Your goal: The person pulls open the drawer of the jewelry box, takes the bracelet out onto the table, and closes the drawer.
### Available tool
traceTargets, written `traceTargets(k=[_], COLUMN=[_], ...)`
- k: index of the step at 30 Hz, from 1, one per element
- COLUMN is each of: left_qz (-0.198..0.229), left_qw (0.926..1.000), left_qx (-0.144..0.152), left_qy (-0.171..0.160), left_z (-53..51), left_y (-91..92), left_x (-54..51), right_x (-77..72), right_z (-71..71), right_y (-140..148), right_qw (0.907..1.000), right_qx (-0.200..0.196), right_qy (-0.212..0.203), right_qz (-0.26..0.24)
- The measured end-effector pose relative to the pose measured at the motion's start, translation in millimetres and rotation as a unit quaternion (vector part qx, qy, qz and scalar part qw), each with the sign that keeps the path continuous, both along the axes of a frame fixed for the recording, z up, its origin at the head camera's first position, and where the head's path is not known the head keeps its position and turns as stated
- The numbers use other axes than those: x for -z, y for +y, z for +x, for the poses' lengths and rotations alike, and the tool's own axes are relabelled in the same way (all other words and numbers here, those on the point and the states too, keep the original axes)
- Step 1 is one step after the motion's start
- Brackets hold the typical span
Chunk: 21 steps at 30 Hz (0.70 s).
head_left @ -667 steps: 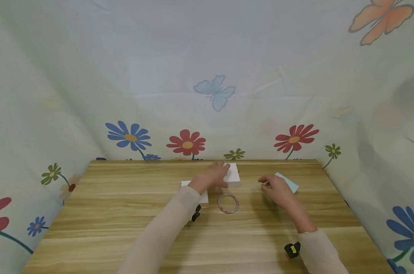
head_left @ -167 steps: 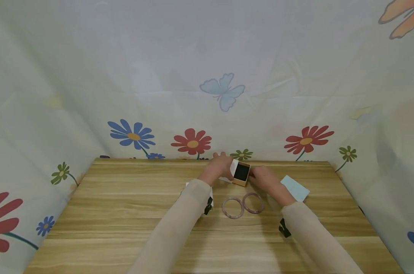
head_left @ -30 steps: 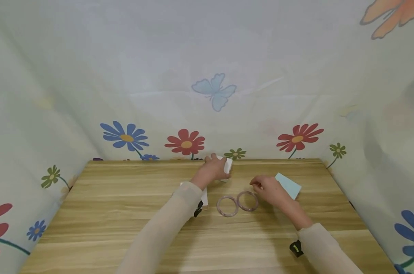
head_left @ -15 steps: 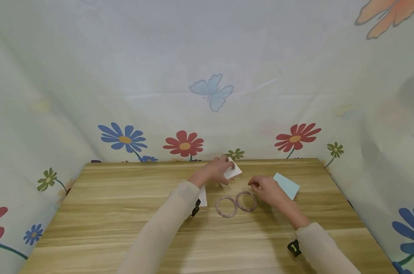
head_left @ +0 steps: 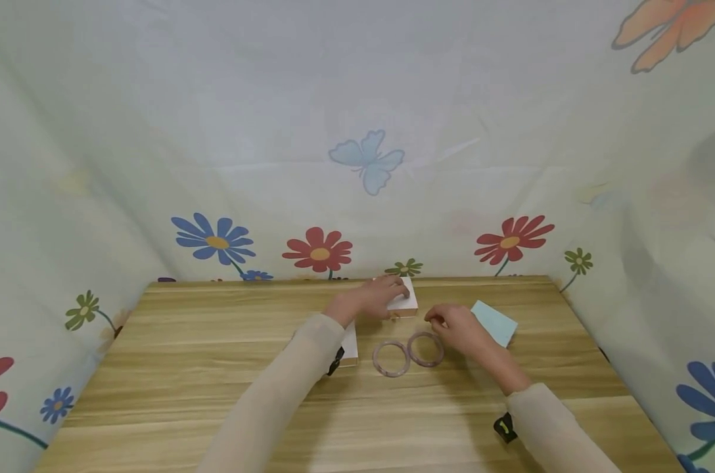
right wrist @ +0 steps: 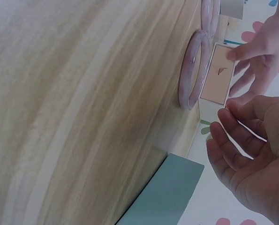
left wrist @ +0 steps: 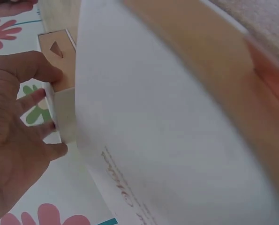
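At the back of the table, my left hand holds a small white box. In the left wrist view its thumb presses the tan front face, which has a small tab, and the fingertips rest on the white top. My right hand hovers to the right, its fingers loosely bent and nothing between them. Two pale purple bangles, the left bangle and the right bangle, lie touching in front of the box. In the right wrist view one bangle appears near the box's tan face.
A second white box lies partly under my left forearm, with lettering visible in the left wrist view. A light teal box lies beyond my right wrist. Behind the wooden table hangs a flowered cloth.
Earlier one bangle lay out; now two do. The box, seen pulled open with a dark inside, is now closed. In the last second my left hand has turned it and set it flat.
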<state>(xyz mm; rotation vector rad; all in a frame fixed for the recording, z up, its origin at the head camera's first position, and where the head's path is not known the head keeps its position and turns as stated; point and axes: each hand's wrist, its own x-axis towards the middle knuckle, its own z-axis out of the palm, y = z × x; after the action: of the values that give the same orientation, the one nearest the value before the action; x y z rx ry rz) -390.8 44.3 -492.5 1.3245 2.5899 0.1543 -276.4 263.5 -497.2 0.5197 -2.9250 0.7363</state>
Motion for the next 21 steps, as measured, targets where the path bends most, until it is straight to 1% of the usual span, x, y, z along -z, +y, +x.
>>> traceTargets(k=[3, 4, 8, 14, 16, 18, 21], left_qz=[0.0, 0.0, 0.016, 0.064, 0.072, 0.071, 0.068], left_qw=[0.9998, 0.9998, 0.9997, 0.9971, 0.9966, 0.9969, 0.9974], left_qx=[0.007, 0.005, -0.014, -0.042, -0.04, -0.034, -0.019], left_qy=[0.018, 0.021, 0.015, 0.002, 0.0, 0.003, 0.012], left_z=[1.4, 2.3, 4.9, 4.7, 4.8, 4.4, 2.1], left_y=[3.0, 4.0, 9.9, 22.6, 25.9, 29.2, 33.3], left_x=[2.4, 2.1, 0.3, 0.7, 0.1, 1.5, 6.3], right_x=[0.9, 1.3, 2.3, 2.2, 1.6, 0.8, -0.3], right_z=[0.2, 0.0, -1.9, -4.1, -3.8, -3.2, -3.5], right_y=[0.0, -0.1, -0.5, 0.2, 1.6, 4.4, 9.4], right_qw=[1.0, 1.0, 1.0, 1.0, 1.0, 1.0, 0.9999], right_qx=[-0.001, -0.002, -0.002, -0.005, -0.002, 0.002, 0.002], right_qy=[-0.001, -0.001, -0.004, 0.005, 0.006, 0.005, 0.009], right_qz=[0.003, 0.003, 0.001, 0.004, 0.005, 0.004, 0.006])
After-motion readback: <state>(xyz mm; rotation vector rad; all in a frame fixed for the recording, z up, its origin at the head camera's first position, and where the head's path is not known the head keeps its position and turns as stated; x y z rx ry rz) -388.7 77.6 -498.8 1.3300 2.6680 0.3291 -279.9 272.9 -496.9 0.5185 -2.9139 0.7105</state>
